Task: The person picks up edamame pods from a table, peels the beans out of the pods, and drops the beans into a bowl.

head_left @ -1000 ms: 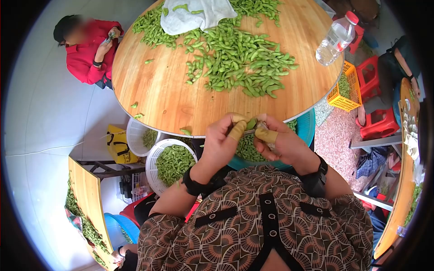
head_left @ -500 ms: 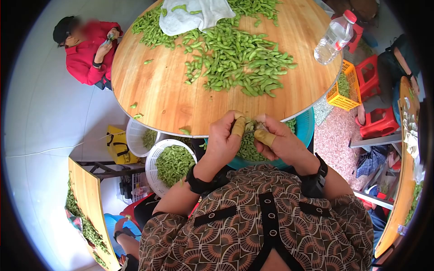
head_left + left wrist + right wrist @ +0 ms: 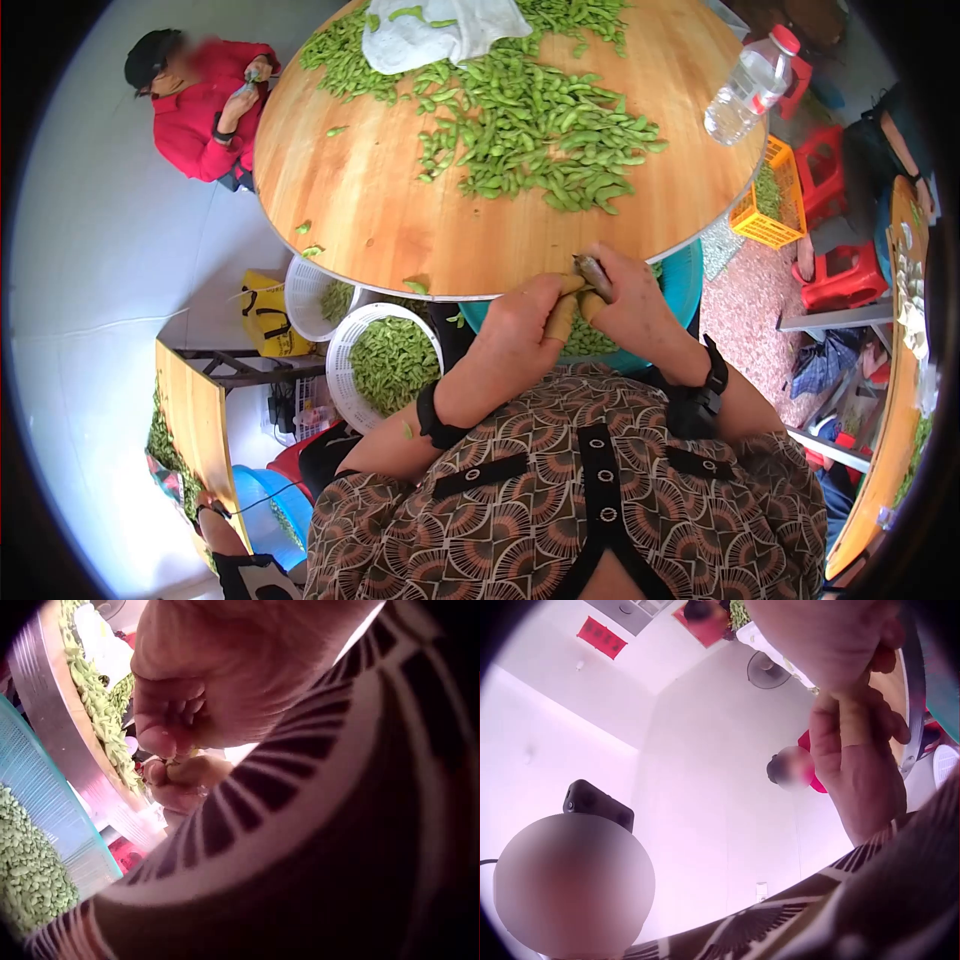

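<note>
Over the table's near edge, my left hand (image 3: 515, 325) and right hand (image 3: 640, 310) meet, yellow covers on some fingers. The right hand grips a small grey tool (image 3: 593, 276), its dark tip pointing up-left. Curled fingers of the left hand pinch at the right thumb; in the left wrist view a small yellow-green bit (image 3: 178, 760), perhaps a pod, shows between the fingertips, mostly hidden. Below the hands is a teal basket (image 3: 684, 285) holding shelled green beans (image 3: 588, 340). Green pods (image 3: 545, 130) lie heaped on the round wooden table (image 3: 370, 220).
A white cloth (image 3: 440, 35) lies on the pods, and a water bottle (image 3: 748, 88) stands at the table's right. White baskets (image 3: 340, 365) of pods or beans are left below the edge, near a yellow bag (image 3: 268, 318). A person in red (image 3: 205, 120) is at the left.
Both hands have shifted slightly down and right and turned, so the tool now shows upright. The green pod seen earlier at the fingertips is hidden in the head view.
</note>
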{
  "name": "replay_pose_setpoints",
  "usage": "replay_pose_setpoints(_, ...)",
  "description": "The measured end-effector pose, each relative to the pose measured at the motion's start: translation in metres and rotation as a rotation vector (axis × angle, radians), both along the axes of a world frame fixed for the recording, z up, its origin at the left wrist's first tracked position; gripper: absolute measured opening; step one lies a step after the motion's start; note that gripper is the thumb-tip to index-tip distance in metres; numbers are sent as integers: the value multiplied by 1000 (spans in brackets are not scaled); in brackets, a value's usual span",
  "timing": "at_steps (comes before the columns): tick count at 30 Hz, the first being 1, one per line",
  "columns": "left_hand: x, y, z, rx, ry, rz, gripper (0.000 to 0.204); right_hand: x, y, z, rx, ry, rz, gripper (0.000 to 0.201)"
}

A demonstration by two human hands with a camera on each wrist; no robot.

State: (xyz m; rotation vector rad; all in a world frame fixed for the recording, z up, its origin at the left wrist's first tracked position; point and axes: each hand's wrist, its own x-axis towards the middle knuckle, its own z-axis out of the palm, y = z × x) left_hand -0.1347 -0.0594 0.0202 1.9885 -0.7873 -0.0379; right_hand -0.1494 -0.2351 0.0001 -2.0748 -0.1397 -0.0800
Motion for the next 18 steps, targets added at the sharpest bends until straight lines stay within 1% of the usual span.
replay_pose_setpoints(2, 7, 9, -2, 6, -24, 59, 19, 1, 0, -3, 14, -3, 39, 26)
replay_pose_setpoints(4, 36, 37, -5, 177, -400, 113, 13, -1, -5, 1, 196, 212, 98, 20)
replay_pose_setpoints(5, 52, 59, -14, 244, -411, 130, 11, -3, -6, 11, 211, 339, 92, 14)
replay_pose_setpoints(6, 65, 83, -17, 309, -423, 145, 11, -4, -7, 8, 212, 332, 104, 14)
replay_pose_setpoints(8, 56, 126, 0, 529, -110, 97, 12, -6, -13, -1, 305, 377, 98, 10)
replay_pose_setpoints(9, 52, 140, 18, 579, 81, 40, 11, -7, -15, 1, 305, 371, 102, 10)
replay_pose_setpoints(10, 51, 149, 34, 626, 272, -20, 11, -8, -16, 6, 315, 446, 126, 10)
replay_pose_setpoints(11, 54, 158, 37, 638, 277, -18, 14, -9, -16, 8, 323, 523, 153, 10)
replay_pose_setpoints(12, 60, 156, 38, 636, 273, -11, 14, -8, -15, 6, 320, 518, 158, 10)
replay_pose_setpoints(14, 85, 144, 37, 733, -153, 156, 17, -6, -12, 0, 292, 475, 252, 11)
replay_pose_setpoints(15, 100, 133, 33, 657, -215, 248, 18, -6, -10, 2, 289, 466, 252, 11)
replay_pose_setpoints(17, 147, 115, 19, 520, -375, 274, 18, -4, -8, 9, 217, 479, 301, 12)
replay_pose_setpoints(18, 166, 100, 18, 567, -346, 374, 18, -4, -8, 12, 212, 471, 296, 12)
